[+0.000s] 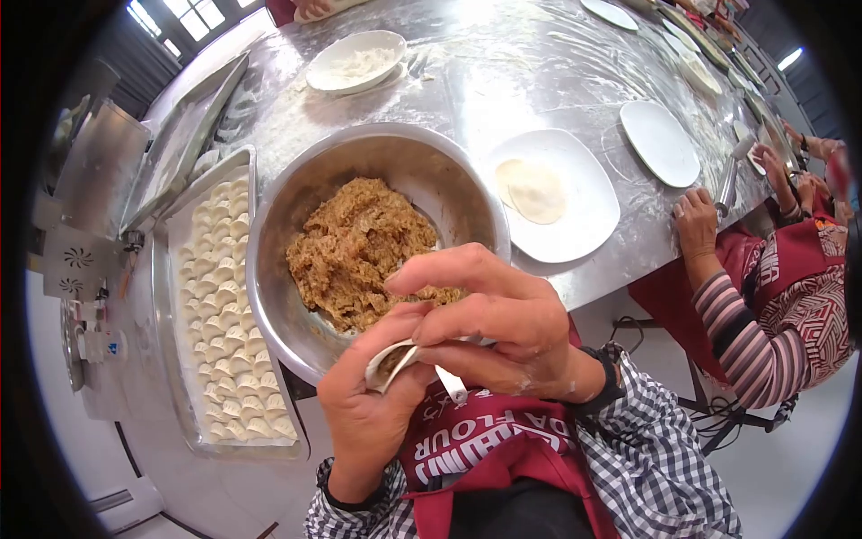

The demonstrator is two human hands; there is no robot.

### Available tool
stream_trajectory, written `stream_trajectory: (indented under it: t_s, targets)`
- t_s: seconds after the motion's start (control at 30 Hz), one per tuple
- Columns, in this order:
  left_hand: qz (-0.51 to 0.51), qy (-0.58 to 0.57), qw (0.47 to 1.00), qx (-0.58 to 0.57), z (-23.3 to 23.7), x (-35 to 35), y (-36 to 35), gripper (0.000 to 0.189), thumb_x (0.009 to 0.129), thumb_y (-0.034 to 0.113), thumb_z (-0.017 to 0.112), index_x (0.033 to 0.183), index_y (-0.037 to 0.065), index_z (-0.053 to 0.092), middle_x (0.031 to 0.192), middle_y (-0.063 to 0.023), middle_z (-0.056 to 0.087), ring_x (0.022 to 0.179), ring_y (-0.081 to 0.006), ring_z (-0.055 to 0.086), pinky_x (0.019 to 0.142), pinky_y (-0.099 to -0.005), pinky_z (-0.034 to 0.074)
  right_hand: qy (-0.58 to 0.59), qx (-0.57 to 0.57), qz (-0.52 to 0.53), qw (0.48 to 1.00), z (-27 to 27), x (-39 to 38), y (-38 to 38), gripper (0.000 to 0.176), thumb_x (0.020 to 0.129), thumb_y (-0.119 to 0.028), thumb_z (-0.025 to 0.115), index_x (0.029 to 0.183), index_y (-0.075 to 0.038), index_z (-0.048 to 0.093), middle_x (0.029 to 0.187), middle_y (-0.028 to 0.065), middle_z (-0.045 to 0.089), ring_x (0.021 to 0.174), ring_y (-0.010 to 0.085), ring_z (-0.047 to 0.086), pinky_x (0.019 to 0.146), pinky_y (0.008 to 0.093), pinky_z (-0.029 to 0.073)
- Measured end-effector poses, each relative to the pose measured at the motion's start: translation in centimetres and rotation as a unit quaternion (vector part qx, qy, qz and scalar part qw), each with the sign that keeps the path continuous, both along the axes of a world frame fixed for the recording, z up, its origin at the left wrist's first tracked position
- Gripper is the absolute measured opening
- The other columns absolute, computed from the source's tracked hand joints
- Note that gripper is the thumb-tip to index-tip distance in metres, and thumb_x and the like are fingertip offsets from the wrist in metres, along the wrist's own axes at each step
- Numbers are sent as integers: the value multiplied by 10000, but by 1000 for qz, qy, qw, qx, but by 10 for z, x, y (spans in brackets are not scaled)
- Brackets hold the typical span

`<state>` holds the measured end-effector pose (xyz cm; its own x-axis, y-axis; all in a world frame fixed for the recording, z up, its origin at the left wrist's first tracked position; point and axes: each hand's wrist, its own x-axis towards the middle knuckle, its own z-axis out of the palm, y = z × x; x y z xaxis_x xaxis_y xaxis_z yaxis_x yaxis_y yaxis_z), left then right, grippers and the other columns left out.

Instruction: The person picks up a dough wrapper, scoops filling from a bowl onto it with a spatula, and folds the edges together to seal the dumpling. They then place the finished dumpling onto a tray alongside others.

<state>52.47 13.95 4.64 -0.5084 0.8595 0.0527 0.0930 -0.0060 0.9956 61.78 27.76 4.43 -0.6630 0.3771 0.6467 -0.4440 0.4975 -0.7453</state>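
Close to my apron, my left hand [366, 409] cups a half-folded dumpling [391, 364], its wrapper curved around brown filling that shows at the open end. My right hand [503, 328] reaches over from the other side, thumb and fingertips at the dumpling's edge. Below my right hand juts the end of a white handle [452, 384]; the rest of it is hidden. Just beyond both hands stands a large steel bowl [476, 193] with ground filling [359, 242] in it. Round dough wrappers [536, 191] lie on a white square plate [575, 229] to the right.
A metal tray [251, 171] on the left holds rows of folded dumplings [224, 314]. On the floury steel table [503, 72] are a floury white dish [356, 63] and an oval white plate [660, 144]. A co-worker's hand [696, 220] rests at the right edge.
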Motion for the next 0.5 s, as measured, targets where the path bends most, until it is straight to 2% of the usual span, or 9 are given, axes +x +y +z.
stream_trajectory:
  t_s: [0.07, 0.13, 0.2, 0.27, 0.33, 0.4, 0.5]
  targets:
    - [51, -73, 990, 106, -2, 2, 2, 308, 763, -42, 614, 1065, -25, 551, 1108, -194, 557, 1007, -211, 559, 864, -307, 456, 16, -15, -31, 999, 1, 2, 4, 147, 691, 1, 669, 825, 0, 608, 1060, 192, 567, 899, 259, 587, 750, 313, 476]
    - [66, -109, 985, 118, -2, 2, 3, 283, 766, -33, 623, 1040, -21, 551, 1099, -197, 554, 988, -224, 565, 852, -325, 477, 4, -39, -51, 998, 0, 6, 4, 156, 695, -8, 670, 840, -4, 612, 1045, 174, 569, 902, 253, 579, 744, 314, 472]
    - [72, -222, 961, 150, 2, 3, 3, 344, 748, 44, 678, 1056, 7, 530, 1134, -134, 520, 1007, -241, 554, 829, -343, 521, -9, -64, -71, 995, -3, 8, 3, 166, 699, -18, 672, 854, -9, 616, 1031, 156, 571, 905, 248, 572, 738, 315, 467]
    - [55, -237, 956, 164, 1, 6, 5, 389, 728, 36, 694, 1076, 19, 523, 1150, -126, 511, 1018, -243, 548, 847, -343, 508, -7, -43, -64, 997, -6, 9, 1, 183, 689, -24, 681, 860, -5, 617, 1028, 157, 572, 890, 248, 576, 729, 307, 469]
    - [81, -264, 949, 155, 0, 9, 6, 446, 709, 47, 713, 1104, 30, 507, 1143, -117, 522, 1031, -235, 541, 873, -344, 487, 1, -41, -62, 997, -9, 8, -3, 211, 678, -30, 690, 874, -5, 615, 1029, 156, 571, 869, 246, 578, 717, 304, 471]
    - [79, -274, 946, 154, 0, 10, 7, 467, 701, 52, 720, 1113, 31, 501, 1138, -118, 526, 1037, -235, 536, 880, -341, 478, 23, -63, -49, 997, -11, 6, -8, 261, 669, -28, 713, 905, 5, 609, 1049, 205, 566, 929, 275, 584, 765, 327, 476]
    - [88, -277, 945, 147, 3, 15, 14, 488, 695, 57, 727, 1122, 27, 492, 1129, -123, 534, 1047, -235, 530, 884, -331, 468, 34, -52, -62, 996, -10, 6, -9, 286, 664, -45, 727, 920, 1, 607, 1046, 199, 565, 905, 273, 585, 740, 328, 483]
